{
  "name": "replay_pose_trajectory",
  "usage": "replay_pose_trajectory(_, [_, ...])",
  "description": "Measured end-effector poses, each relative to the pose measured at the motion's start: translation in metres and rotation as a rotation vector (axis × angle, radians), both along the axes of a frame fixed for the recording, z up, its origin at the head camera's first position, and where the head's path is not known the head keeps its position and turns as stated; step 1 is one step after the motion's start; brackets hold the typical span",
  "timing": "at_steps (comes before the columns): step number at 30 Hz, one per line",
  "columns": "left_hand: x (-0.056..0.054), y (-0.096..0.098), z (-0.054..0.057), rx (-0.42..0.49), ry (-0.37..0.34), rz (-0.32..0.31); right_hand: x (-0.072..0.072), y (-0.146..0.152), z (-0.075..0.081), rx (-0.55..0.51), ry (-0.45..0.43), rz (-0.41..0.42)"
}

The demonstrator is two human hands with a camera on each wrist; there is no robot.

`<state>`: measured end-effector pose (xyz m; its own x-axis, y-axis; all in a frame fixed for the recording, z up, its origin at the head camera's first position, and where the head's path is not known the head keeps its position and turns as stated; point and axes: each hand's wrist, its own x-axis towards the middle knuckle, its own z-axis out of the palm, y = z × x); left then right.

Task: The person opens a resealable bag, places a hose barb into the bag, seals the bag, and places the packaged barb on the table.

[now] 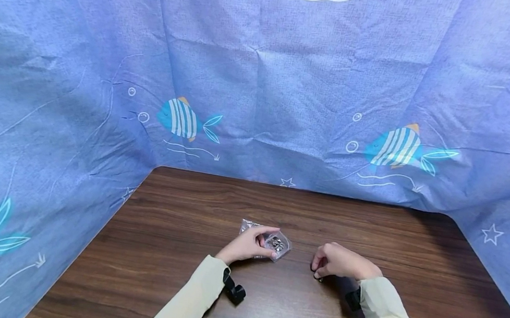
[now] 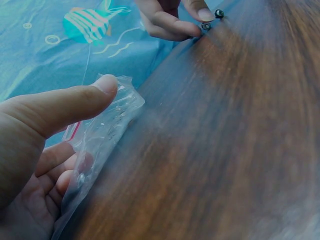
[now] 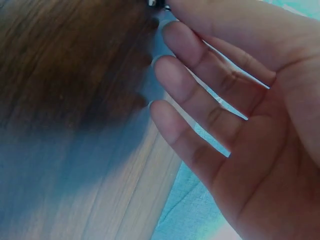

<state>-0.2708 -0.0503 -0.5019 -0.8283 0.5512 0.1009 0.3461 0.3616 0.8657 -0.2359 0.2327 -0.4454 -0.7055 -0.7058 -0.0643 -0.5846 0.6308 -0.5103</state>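
Note:
My left hand (image 1: 247, 244) spans a clear plastic zip bag (image 2: 107, 120), with the thumb on one side and the fingers on the other. A red stripe runs along part of the bag. Small shiny metal pieces (image 1: 277, 244) lie together in the clear plastic by that hand. To the right, my right hand (image 1: 340, 260) is low at the tabletop, its thumb and forefinger pinching a small dark round metal piece (image 2: 206, 26). Close beside the thumb is a second such piece (image 2: 219, 14). In the right wrist view, the other fingers (image 3: 175, 80) are spread and loosely bent.
Both hands work over a dark wood-grain table (image 1: 193, 199). Blue cloth (image 1: 292, 79) printed with fish hangs behind it and at both sides. A small black camera (image 1: 234, 290) is strapped to the left wrist, and a black strap (image 1: 353, 299) is on the right.

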Motion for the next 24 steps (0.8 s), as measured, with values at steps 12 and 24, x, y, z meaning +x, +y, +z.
replay_pose_trajectory(12, [-0.001,-0.001,0.000,-0.017,0.022,0.004,-0.004,0.001,-0.009,0.008,-0.007,-0.091])
replay_pose_trajectory(24, [0.001,0.000,0.002,-0.015,-0.002,0.010,-0.009,0.003,-0.011,0.015,0.030,-0.076])
